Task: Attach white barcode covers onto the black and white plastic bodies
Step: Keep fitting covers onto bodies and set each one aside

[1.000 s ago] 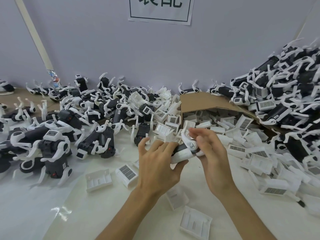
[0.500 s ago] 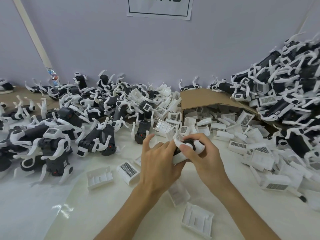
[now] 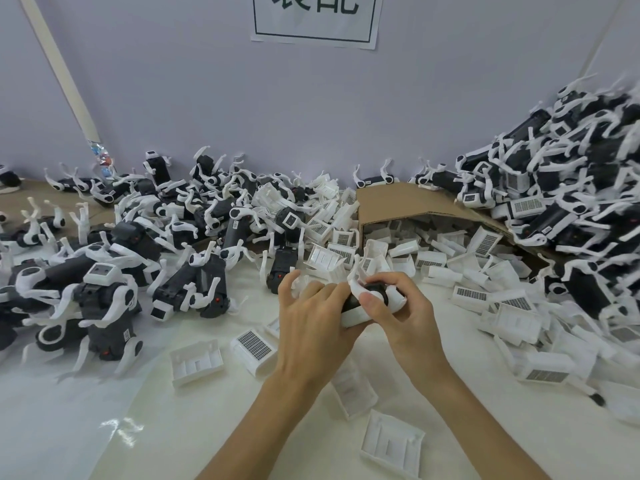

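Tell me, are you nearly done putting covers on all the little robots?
Not nearly. Some bodies in the right pile show barcode covers, so those look done. The left hand and right hand both grip one body, fitting its cover. Many loose covers spill from the cardboard box, and the left pile seems to be waiting, though that is hard to tell.

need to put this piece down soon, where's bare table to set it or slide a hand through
Widest bare table is near-left, bordered by the standing bodies, an upturned cover and the left forearm. A narrower strip lies right of the right forearm, edged by the spilled covers. Crowded: around the cardboard box and the right-hand heap.
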### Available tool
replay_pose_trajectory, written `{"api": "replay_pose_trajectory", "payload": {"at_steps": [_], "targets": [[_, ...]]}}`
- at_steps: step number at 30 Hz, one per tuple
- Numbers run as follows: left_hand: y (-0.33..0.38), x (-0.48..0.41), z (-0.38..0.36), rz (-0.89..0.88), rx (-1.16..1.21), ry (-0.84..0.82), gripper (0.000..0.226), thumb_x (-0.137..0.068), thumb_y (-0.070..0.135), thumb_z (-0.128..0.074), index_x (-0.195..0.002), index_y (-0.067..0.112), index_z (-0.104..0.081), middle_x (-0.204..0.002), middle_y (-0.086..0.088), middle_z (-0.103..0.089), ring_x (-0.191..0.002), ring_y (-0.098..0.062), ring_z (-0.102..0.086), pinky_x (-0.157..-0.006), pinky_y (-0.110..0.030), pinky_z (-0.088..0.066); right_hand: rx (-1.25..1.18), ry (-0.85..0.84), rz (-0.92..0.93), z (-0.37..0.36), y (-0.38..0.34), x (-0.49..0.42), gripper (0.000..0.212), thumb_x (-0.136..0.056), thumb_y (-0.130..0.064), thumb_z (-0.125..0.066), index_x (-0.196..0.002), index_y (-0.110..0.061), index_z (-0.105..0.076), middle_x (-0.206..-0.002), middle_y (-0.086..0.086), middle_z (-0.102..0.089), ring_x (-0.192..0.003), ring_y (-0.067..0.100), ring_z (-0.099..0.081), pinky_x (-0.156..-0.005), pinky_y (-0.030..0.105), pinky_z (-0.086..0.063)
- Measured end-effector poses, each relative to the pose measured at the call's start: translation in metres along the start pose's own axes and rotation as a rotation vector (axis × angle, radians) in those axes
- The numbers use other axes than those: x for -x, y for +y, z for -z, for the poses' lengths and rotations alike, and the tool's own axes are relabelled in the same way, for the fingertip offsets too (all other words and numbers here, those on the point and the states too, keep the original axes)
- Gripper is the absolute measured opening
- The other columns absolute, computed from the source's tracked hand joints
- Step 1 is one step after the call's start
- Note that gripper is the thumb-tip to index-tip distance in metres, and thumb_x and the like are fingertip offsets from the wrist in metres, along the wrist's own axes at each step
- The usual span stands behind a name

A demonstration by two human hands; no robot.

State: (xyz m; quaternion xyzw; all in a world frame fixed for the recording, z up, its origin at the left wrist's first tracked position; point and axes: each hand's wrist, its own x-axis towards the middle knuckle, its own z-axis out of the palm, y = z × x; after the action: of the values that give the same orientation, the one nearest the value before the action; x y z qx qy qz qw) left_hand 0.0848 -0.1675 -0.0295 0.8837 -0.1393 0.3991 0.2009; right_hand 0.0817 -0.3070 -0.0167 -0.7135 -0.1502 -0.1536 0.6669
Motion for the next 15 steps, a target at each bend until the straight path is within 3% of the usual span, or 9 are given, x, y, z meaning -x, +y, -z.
{"api": "replay_pose_trajectory", "payload": {"at_steps": [2, 5, 8, 12, 15], "targets": [[0.002, -0.002, 0.0, -0.004, -0.012, 0.003, 0.029, -0.079, 0.052, -0.073, -0.091, 0.026, -0.07, -0.093, 0.014, -0.072, -0.093, -0.013, -0.067, -0.108, -0.049, -0.029, -0.05, 0.04, -0.056, 0.003, 0.001, -0.003, 0.035, -0.071, -0.053, -0.081, -0.093, -0.028, -0.07, -0.092, -0.003, -0.072, -0.085, 0.013, -0.07, -0.069, 0.024, -0.057], [-0.001, -0.003, 0.001, -0.027, 0.024, -0.015, 0.03, -0.078, 0.053, -0.075, -0.096, 0.03, -0.071, -0.086, 0.016, -0.072, -0.086, -0.009, -0.067, -0.109, -0.048, -0.028, -0.112, -0.091, -0.167, 0.017, -0.001, -0.01, 0.036, -0.082, -0.051, -0.075, -0.108, -0.027, -0.068, -0.114, 0.007, -0.07, -0.103, 0.023, -0.069, -0.08, 0.035, -0.059], [-0.008, -0.004, 0.005, 0.0, 0.122, -0.064, 0.039, -0.081, 0.066, -0.055, -0.095, 0.033, -0.069, -0.073, 0.018, -0.069, -0.075, -0.005, -0.064, -0.107, -0.037, -0.024, 0.167, -0.217, -0.04, 0.034, -0.007, -0.012, 0.036, -0.086, -0.04, -0.071, -0.121, -0.039, -0.064, -0.13, -0.017, -0.061, -0.122, 0.007, -0.058, -0.094, 0.034, -0.052], [-0.013, -0.002, 0.006, -0.107, 0.164, -0.073, 0.04, -0.088, 0.065, -0.051, -0.093, 0.033, -0.074, -0.068, 0.019, -0.066, -0.074, -0.001, -0.06, -0.105, -0.037, -0.025, 0.252, -0.287, -0.049, 0.047, -0.011, -0.015, 0.038, -0.09, -0.02, -0.073, -0.115, -0.048, -0.067, -0.116, -0.017, -0.069, -0.106, 0.01, -0.065, -0.085, 0.033, -0.056], [-0.013, -0.005, 0.007, -0.065, 0.223, 0.041, 0.04, -0.098, 0.051, -0.043, -0.092, 0.029, -0.075, -0.071, 0.017, -0.068, -0.072, 0.0, -0.059, -0.099, -0.035, -0.03, 0.229, -0.326, -0.102, 0.052, -0.019, -0.015, 0.032, -0.089, -0.022, -0.073, -0.116, -0.039, -0.07, -0.096, -0.011, -0.071, -0.076, 0.005, -0.066, -0.065, 0.019, -0.05]]}}
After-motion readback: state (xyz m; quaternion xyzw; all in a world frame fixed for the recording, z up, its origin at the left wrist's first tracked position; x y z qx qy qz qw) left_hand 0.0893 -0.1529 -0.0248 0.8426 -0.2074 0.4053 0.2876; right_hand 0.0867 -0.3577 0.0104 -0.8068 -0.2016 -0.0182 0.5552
